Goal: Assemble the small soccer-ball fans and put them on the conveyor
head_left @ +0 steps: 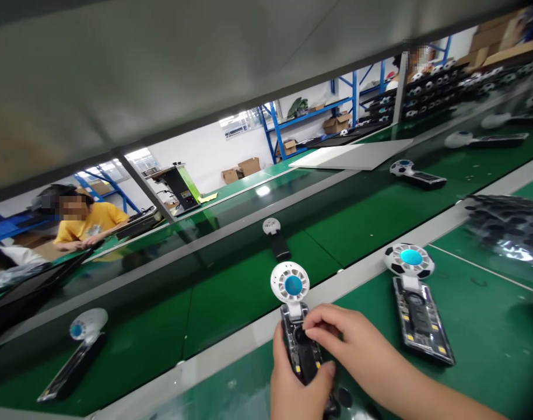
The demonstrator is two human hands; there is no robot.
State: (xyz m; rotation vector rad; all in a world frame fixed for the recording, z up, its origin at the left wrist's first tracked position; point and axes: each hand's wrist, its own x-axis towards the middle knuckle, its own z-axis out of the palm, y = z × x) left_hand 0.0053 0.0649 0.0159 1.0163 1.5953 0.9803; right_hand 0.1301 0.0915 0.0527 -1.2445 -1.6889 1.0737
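Note:
My left hand (295,385) grips the black, see-through handle of a small hand-held fan (293,303) with a round white head and a blue centre. My right hand (336,338) pinches a small dark part against the top of that handle, just below the fan head. A second fan of the same kind (417,303), with a football-patterned head, lies flat on the green bench to the right of my hands. Small black round parts (343,398) lie on the bench under my left hand.
A green conveyor belt (231,291) beyond the bench carries more fans (76,356) (275,236) (415,174). A bag of black parts (507,227) sits at the right. A person in a yellow shirt (89,224) works across the line. A grey shelf (161,64) hangs overhead.

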